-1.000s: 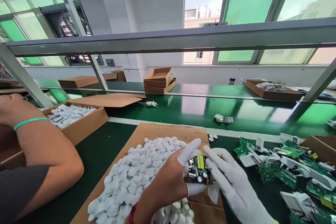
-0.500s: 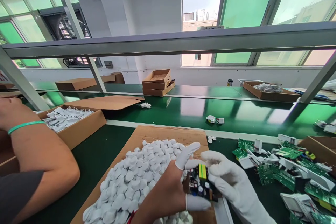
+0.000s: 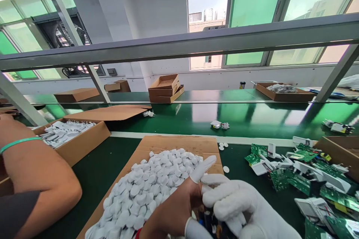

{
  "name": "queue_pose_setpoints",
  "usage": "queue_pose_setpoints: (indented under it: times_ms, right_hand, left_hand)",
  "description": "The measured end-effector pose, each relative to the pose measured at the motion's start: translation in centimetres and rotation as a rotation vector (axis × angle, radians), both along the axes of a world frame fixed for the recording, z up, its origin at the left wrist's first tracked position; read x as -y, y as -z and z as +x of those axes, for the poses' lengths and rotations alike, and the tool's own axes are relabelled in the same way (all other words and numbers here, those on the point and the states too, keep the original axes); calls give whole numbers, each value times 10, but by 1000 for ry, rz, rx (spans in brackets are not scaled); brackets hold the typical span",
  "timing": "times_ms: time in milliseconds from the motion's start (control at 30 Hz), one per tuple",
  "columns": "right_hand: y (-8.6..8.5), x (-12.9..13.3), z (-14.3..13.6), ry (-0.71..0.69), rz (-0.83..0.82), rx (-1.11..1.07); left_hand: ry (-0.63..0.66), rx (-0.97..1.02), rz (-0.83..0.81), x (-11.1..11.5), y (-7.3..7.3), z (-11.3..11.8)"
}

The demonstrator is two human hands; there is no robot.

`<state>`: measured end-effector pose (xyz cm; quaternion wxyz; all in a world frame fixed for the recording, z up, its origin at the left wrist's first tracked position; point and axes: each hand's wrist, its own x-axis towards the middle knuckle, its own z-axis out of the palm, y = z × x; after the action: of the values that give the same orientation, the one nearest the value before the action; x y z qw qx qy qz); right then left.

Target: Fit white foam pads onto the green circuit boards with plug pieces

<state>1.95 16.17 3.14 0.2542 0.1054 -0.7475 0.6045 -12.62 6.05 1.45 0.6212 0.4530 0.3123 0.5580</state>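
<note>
My left hand (image 3: 179,203), with white finger covers and a red band at the wrist, grips a small circuit board (image 3: 214,224) low in the view. My right hand (image 3: 244,209), in a white glove, closes over the same board from the right and hides much of it. Dark and orange components show between the hands. Just left of them lies a heap of white round pieces (image 3: 146,186) on a cardboard sheet (image 3: 153,143).
Green boards with white housings (image 3: 305,168) are piled at the right, beside a cardboard box (image 3: 339,151). At the left, another person's arm (image 3: 45,179) reaches past a box of white parts (image 3: 84,142). A metal bar (image 3: 168,48) crosses above.
The board has moved lower and is now more covered by my right hand, whose fingers have folded over it. A white round piece now lies on the table right of the cardboard. The view has shifted slightly.
</note>
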Motion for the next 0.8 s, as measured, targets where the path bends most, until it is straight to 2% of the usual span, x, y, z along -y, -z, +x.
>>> queue_pose_setpoints:
  times_ms: [100, 233, 400, 467, 600, 700, 800]
  right_hand:
    - [-1, 5, -3, -34, 24, 26]
    - [2, 10, 1, -11, -19, -48]
    - [-5, 11, 6, 141, -41, -111]
    - [-10, 13, 1, 162, -44, -94]
    - [-14, 16, -12, 68, -95, -97]
    - [-15, 17, -16, -35, -65, -89]
    - [-15, 17, -12, -41, -72, -41]
  left_hand:
    - [36, 21, 12, -1, 5, 3]
    - [69, -10, 43, -1, 4, 3]
    - [1, 26, 11, 0, 4, 2]
    - [4, 38, -13, 0, 2, 1]
    - [-32, 32, -7, 0, -4, 1]
    - [-39, -18, -26, 0, -5, 1]
    - [-50, -52, -34, 1, -2, -2]
